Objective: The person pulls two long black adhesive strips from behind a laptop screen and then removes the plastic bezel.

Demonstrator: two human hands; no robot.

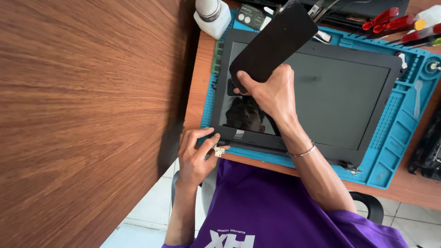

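Observation:
A dark laptop screen panel [330, 92] in its black frame lies flat on a blue repair mat [395, 133]. My right hand [271, 94], a thin bracelet on its wrist, grips the lower end of a flat black rectangular slab [275, 39] and holds it tilted above the panel's upper left part. My left hand [197, 154] rests at the frame's near left corner, fingertips on the bezel and thumb beside a small metal hinge [219, 150]. A second hinge [351, 169] sticks out at the near right corner.
A large wooden board [87, 115] fills the left side. A white bottle [211, 16] stands at the mat's far left. Red-handled screwdrivers [390, 20] lie at the far right, and a black device [427, 151] sits off the mat's right edge.

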